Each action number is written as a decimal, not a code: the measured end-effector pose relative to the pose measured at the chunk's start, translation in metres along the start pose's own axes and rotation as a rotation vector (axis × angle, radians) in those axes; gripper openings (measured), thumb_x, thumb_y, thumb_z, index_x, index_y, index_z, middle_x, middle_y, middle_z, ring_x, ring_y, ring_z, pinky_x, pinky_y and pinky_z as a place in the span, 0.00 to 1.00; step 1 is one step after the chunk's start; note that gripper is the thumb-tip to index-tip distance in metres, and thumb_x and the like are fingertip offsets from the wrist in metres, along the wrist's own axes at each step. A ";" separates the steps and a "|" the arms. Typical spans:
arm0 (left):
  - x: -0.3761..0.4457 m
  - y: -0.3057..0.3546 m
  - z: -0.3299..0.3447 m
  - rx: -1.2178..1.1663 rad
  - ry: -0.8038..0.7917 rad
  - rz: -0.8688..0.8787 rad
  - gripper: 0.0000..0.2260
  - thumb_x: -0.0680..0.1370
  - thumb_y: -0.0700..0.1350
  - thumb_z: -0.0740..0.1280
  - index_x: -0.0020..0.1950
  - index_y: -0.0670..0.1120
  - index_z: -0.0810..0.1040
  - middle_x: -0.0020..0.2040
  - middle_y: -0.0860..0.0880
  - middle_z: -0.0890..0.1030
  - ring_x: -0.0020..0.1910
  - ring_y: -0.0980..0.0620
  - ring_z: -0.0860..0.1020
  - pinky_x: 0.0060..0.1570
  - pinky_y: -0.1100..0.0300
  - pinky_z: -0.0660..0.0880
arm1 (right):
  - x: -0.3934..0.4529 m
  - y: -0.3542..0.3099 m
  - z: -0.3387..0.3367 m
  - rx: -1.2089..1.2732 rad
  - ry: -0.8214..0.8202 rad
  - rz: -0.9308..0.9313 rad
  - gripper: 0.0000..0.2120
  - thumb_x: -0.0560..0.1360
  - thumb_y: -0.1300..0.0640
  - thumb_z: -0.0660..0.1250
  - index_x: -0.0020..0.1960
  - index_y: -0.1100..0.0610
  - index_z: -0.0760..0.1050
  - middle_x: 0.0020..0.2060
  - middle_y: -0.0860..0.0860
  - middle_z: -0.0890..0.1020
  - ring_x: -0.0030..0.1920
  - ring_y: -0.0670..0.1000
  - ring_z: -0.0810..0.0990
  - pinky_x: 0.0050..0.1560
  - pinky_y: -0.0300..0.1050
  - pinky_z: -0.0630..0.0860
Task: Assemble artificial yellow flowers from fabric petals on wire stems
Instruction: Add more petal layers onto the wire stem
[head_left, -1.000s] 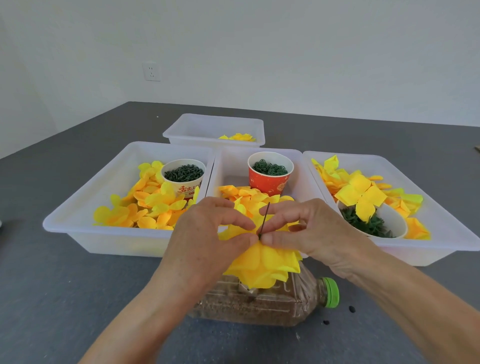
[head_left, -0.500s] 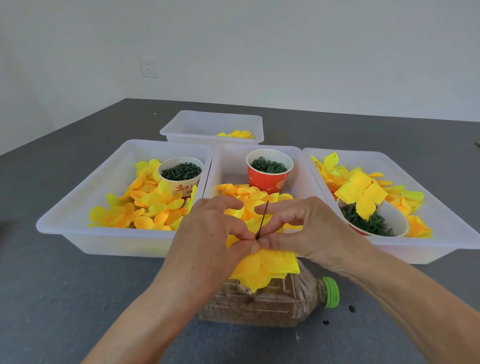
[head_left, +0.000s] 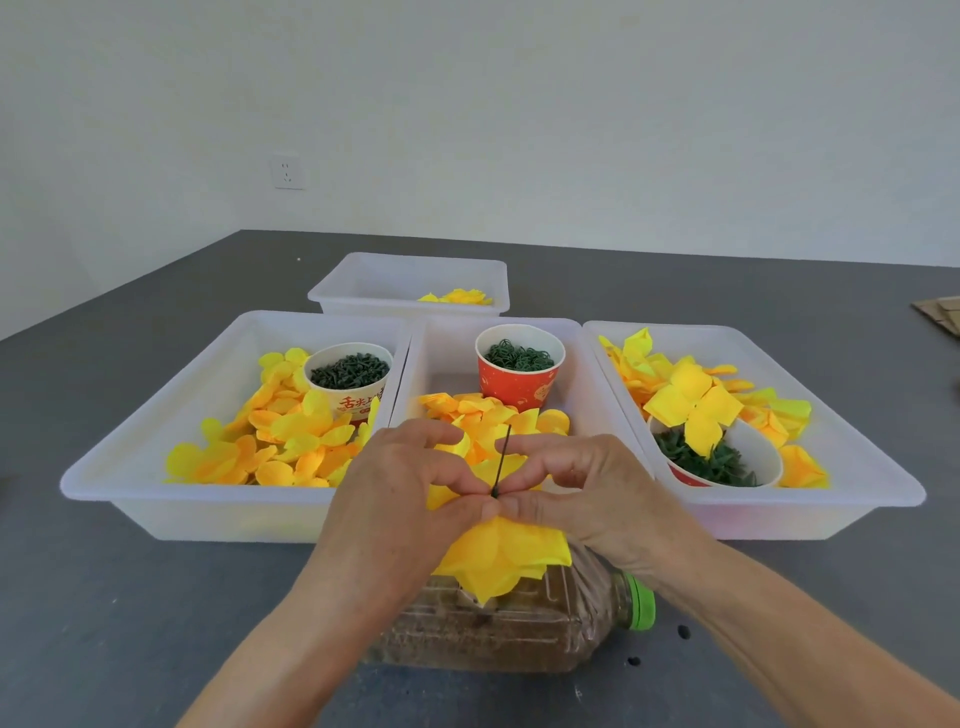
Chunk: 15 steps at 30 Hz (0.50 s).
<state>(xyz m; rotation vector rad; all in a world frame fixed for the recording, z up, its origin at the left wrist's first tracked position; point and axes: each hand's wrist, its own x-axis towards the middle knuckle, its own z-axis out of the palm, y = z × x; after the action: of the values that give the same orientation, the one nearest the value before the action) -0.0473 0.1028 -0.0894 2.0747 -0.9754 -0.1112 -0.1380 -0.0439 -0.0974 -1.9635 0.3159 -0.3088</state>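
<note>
I see both hands meeting at centre over the dark grey bench (head_left: 104, 597): left hand (head_left: 400, 499) and right hand (head_left: 587, 493) each pinch the thin dark wire stem (head_left: 501, 460) between thumb and forefinger, fingertips touching, the stem poking up tilted between them. The layered yellow fabric flower (head_left: 498, 561) hangs just under the pinch, above a clear plastic bottle with green cap (head_left: 519, 634) lying on its side. Behind sit white plastic trays (head_left: 156, 499) of loose yellow petals (head_left: 280, 441) and paper cups of green parts (head_left: 519, 371).
</note>
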 end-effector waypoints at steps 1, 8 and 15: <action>0.001 0.000 0.000 -0.001 -0.014 0.000 0.03 0.68 0.48 0.75 0.36 0.56 0.83 0.56 0.61 0.74 0.61 0.59 0.69 0.60 0.56 0.68 | 0.000 0.001 0.000 0.012 -0.008 0.012 0.03 0.66 0.57 0.76 0.39 0.50 0.84 0.55 0.40 0.80 0.55 0.27 0.72 0.54 0.31 0.63; 0.006 0.004 -0.005 -0.012 -0.076 0.006 0.07 0.67 0.46 0.76 0.33 0.57 0.81 0.56 0.61 0.76 0.61 0.59 0.70 0.58 0.61 0.64 | 0.002 0.003 -0.003 0.102 -0.037 0.039 0.05 0.66 0.57 0.76 0.38 0.48 0.84 0.55 0.41 0.80 0.55 0.29 0.73 0.49 0.31 0.67; 0.010 0.010 -0.003 -0.004 -0.051 0.000 0.10 0.66 0.46 0.77 0.29 0.57 0.79 0.56 0.58 0.78 0.57 0.58 0.72 0.56 0.61 0.64 | 0.004 0.007 -0.004 0.176 -0.025 0.059 0.05 0.66 0.60 0.77 0.41 0.53 0.84 0.55 0.45 0.82 0.53 0.34 0.77 0.41 0.23 0.71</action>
<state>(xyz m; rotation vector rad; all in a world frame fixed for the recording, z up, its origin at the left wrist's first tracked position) -0.0452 0.0948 -0.0782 2.0775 -1.0056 -0.1666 -0.1366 -0.0512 -0.1021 -1.7805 0.3192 -0.2651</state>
